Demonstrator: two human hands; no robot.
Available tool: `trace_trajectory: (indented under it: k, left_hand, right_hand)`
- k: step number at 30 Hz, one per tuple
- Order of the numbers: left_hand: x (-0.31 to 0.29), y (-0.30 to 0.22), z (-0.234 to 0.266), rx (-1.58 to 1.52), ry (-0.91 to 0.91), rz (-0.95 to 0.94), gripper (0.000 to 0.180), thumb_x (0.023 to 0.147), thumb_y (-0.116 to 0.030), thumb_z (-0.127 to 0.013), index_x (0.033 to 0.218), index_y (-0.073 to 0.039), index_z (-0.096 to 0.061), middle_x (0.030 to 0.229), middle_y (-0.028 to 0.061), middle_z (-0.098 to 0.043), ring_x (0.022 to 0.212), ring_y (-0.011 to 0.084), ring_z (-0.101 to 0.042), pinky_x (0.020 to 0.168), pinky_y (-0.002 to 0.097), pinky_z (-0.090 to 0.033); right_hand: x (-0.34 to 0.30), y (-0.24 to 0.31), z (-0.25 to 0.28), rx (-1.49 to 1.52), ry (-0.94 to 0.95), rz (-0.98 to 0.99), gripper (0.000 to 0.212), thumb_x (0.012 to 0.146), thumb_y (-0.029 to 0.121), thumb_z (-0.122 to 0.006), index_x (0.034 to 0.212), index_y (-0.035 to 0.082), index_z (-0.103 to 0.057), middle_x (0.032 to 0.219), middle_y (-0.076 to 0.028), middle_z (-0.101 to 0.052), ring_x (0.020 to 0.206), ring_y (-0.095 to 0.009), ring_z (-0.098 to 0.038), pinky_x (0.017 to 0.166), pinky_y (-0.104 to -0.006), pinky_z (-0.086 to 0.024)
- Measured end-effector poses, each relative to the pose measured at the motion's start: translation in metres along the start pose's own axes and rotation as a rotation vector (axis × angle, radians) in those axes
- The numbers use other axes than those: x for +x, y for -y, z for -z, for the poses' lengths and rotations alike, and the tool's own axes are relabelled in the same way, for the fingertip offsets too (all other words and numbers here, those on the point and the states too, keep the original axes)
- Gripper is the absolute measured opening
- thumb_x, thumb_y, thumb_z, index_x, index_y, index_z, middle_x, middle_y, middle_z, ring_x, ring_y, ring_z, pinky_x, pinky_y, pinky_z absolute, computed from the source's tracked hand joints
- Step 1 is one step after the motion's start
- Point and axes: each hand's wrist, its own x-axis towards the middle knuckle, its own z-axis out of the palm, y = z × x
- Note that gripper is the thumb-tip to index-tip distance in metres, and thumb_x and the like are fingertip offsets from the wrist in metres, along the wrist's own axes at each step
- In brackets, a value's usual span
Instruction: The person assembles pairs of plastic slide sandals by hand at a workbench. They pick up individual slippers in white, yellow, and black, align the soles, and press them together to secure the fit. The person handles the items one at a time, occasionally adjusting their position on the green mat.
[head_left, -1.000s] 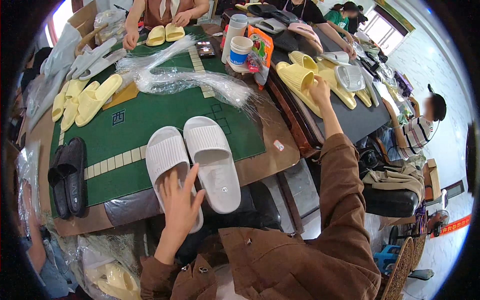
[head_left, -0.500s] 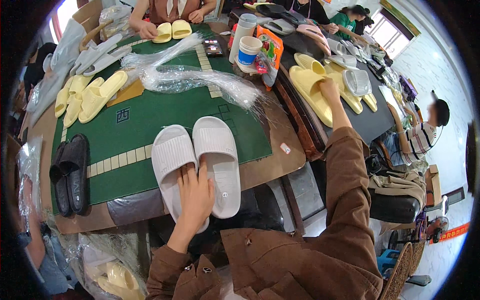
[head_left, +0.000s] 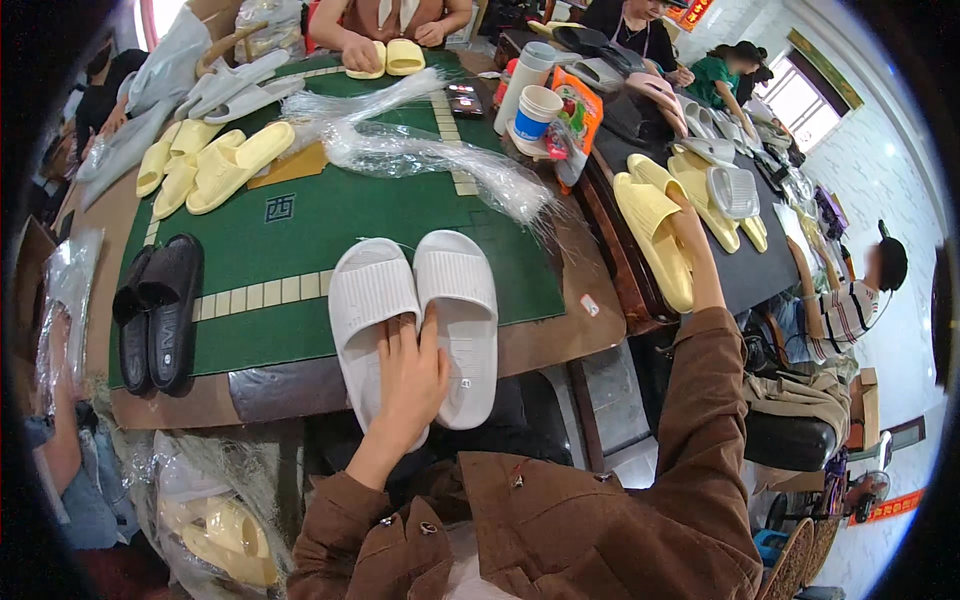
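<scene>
A pair of white ribbed slide slippers [head_left: 463, 285] sits side by side at the near table edge, heels overhanging it. My left hand [head_left: 412, 375] holds the pair from the heel end, its fingers reaching into both slippers and their tips hidden under the straps. Out to the right, my right hand [head_left: 692, 228] is closed on a pair of pale yellow slippers [head_left: 640, 215] lying at the edge of the dark side table. Its fingertips are hidden by the strap of the nearer slipper.
Left on the green mat [head_left: 330, 225] are black slippers [head_left: 172, 310], yellow slippers [head_left: 240, 165] and grey ones. Clear plastic strands [head_left: 440, 160] cross its middle. A white cup [head_left: 535, 112] stands by the side table. Across from me, a person handles yellow slippers [head_left: 403, 58].
My right hand has drawn the yellow slippers a little toward me along the side table. My left hand stays in the white pair. The whole view has shifted slightly.
</scene>
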Motion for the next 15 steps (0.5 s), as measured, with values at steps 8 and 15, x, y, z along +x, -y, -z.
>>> trace_trajectory:
  k: [8,15]
  left_hand:
    - [-0.001,0.003,0.0,-0.073,-0.001,-0.022,0.058,0.087,-0.015,-0.058,0.138,0.004,-0.039,0.13,0.0281,-0.041,0.125,0.0467,-0.036,0.107,0.0565,-0.026]
    - [0.01,0.06,0.025,0.046,0.071,0.149,0.043,0.088,-0.012,-0.051,0.129,-0.001,-0.049,0.109,0.0203,-0.053,0.103,0.0387,-0.052,0.091,0.0515,-0.039]
  right_hand:
    - [-0.064,0.01,-0.018,-0.108,-0.204,0.244,0.032,0.084,0.002,-0.053,0.114,-0.001,-0.061,0.111,-0.018,-0.064,0.105,-0.028,-0.059,0.091,-0.0335,-0.044]
    - [-0.193,0.152,-0.132,0.113,0.148,0.445,0.027,0.076,0.009,-0.07,0.099,-0.002,-0.061,0.095,-0.018,-0.061,0.088,-0.03,-0.059,0.074,-0.0378,-0.046]
